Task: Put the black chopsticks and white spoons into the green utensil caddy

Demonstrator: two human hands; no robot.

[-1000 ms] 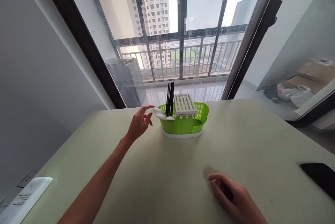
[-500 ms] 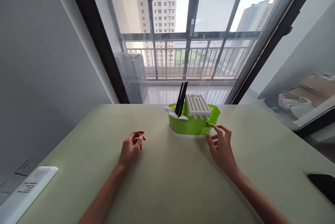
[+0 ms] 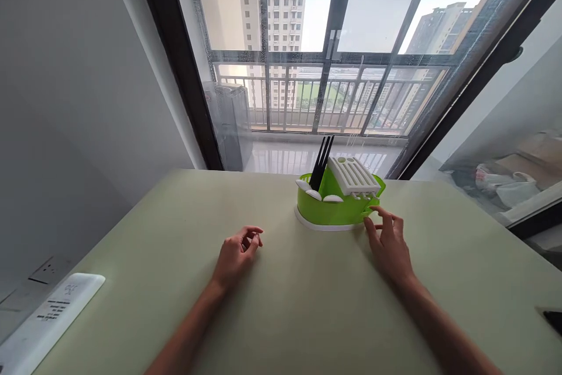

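A green plastic utensil holder (image 3: 340, 213) on a white base stands near the table's far edge. Black chopsticks (image 3: 321, 164) lean upright in its left part, and white spoons (image 3: 314, 194) show along its front rim. Over the right part slopes a white slatted rack (image 3: 353, 176) with small hooks. My right hand (image 3: 390, 244) is at the holder's right front corner, index finger and thumb closed on its edge; the exact contact is partly hidden. Left of the holder, my left hand (image 3: 240, 251) rests near the tabletop, fingers curled towards the thumb, nothing visible in them.
A white power strip (image 3: 55, 316) lies along the left edge of the pale green table (image 3: 307, 316), beside a wall socket (image 3: 47, 269). The corner of a black object (image 3: 554, 322) shows at the right. Beyond the table is a glass sliding door (image 3: 364, 12).
The view has shifted, moving everything rightward in the picture. The holder has turned slightly, with my right hand staying at its corner. My left hand keeps its curled shape.
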